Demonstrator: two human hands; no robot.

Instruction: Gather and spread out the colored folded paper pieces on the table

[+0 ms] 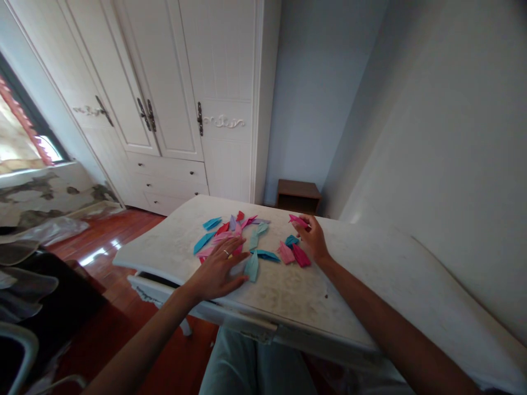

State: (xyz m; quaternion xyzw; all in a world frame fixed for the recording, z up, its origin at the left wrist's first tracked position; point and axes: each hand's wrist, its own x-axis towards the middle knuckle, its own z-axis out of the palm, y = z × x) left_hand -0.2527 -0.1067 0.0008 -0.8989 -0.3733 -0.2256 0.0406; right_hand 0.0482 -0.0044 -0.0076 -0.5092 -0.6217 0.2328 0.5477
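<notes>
Several folded paper pieces in blue, pink, red and lilac lie scattered on a white table (370, 285). My left hand (218, 269) rests flat on the pile's near side, fingers spread, a ring on one finger, covering a pale piece next to a light blue piece (252, 266). My right hand (313, 237) is at the pile's right side, fingers pinched on a pink folded piece (297, 220) held just above the table. A dark pink piece (301, 255) and a light pink piece (285, 253) lie by that hand.
A white wardrobe (181, 99) with drawers stands beyond the table. A small brown stool (297, 193) sits in the corner. A wall runs along the table's right side. Red wooden floor and a dark chair (45, 307) are on the left.
</notes>
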